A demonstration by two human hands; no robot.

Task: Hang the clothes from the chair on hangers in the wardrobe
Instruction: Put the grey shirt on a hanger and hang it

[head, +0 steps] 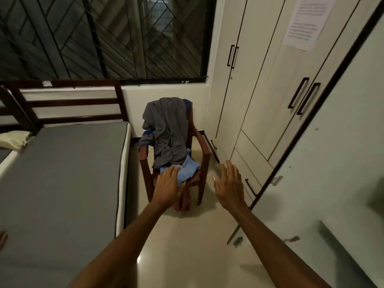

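A dark wooden chair [206,156] stands against the far wall under the window. A grey garment [167,129] is draped over its back and seat, and a light blue garment [188,169] lies on the seat beneath it. My left hand [168,187] is stretched forward with straight fingers, just in front of the blue garment, holding nothing. My right hand [229,183] is also stretched out with fingers spread, to the right of the chair and empty. The white wardrobe [257,104] with black handles fills the right side; the doors facing me are closed.
A bed with a grey mattress [62,179] and dark headboard lies on the left, close beside the chair. An open white door panel [332,163] stands near on the right. A barred window [104,36] is behind. Glossy floor tiles [187,246] run between bed and wardrobe.
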